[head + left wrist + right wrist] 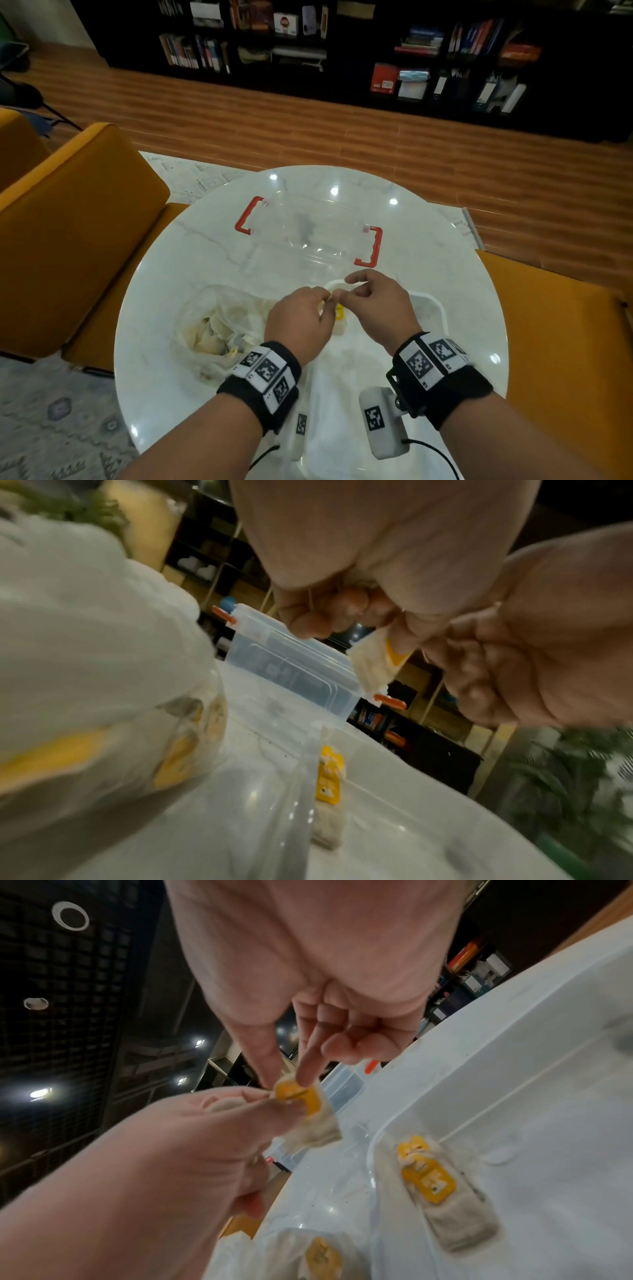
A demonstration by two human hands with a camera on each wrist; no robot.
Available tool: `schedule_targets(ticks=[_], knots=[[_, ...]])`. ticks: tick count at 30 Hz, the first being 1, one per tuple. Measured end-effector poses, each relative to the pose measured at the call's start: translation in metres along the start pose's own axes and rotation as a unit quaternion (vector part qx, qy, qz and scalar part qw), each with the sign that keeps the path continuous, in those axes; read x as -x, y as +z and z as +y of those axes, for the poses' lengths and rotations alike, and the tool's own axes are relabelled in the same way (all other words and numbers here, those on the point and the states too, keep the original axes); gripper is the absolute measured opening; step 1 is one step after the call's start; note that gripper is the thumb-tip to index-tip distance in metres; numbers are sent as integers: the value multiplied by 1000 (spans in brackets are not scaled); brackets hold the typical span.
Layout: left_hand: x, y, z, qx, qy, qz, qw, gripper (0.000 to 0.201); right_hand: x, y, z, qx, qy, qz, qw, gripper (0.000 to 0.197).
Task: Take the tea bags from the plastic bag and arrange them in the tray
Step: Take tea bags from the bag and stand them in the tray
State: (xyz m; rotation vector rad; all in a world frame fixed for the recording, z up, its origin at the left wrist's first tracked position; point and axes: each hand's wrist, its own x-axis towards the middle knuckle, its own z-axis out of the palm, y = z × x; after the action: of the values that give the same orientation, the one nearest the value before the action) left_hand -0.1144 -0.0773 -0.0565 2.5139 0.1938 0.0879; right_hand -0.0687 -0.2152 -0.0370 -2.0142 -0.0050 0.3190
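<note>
Small soft paper tea bag with yellow tag (301, 1112) was held in the air above the clear plastic tray (514, 1069), pinched by left hand (301, 322) and right hand (376, 308) together. Looked light, limp, tearable; best gripped at the tag. One bag (445, 1191) lay in the tray; crumpled clear plastic bag (212, 329) sat left.

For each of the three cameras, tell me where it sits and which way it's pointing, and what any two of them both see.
Head: worn on the head, looks forward and down at the round table; both forearms, left hand and right hand show.
Left wrist: looks along the left hand at the held tea bag; both hands show.
Right wrist: looks along the right hand, whose fingers pinch the held tea bag; both hands show.
Shared: both wrist views show the tea bag in the tray and the plastic bag.
</note>
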Motion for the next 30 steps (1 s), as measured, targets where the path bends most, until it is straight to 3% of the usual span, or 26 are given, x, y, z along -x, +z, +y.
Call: schedule_targets(ticks=[4, 7, 9, 12, 16, 24, 30], knots=[[-10, -9, -11, 242, -78, -53, 966, 12, 1, -6, 14, -35, -14, -39, 999, 22], [-15, -10, -16, 273, -91, -111, 951, 12, 0, -4, 26, -42, -1, -83, 996, 3], [-16, -7, -19, 278, -113, -122, 946, 12, -2, -2, 37, -40, 10, -91, 995, 13], [-18, 2, -27, 191, -149, -95, 966, 14, -6, 3, 57, -20, 52, -81, 995, 15], [-17, 15, -33, 73, -166, -115, 977, 16, -9, 15, 86, 7, 116, -68, 991, 10], [-18, 31, -42, 24, -161, -138, 977, 16, -21, 42, 100, 101, 121, -67, 985, 5], [-18, 31, -41, 27, -160, -135, 977, 16, -24, 51, 97, 156, 104, 6, 982, 7]])
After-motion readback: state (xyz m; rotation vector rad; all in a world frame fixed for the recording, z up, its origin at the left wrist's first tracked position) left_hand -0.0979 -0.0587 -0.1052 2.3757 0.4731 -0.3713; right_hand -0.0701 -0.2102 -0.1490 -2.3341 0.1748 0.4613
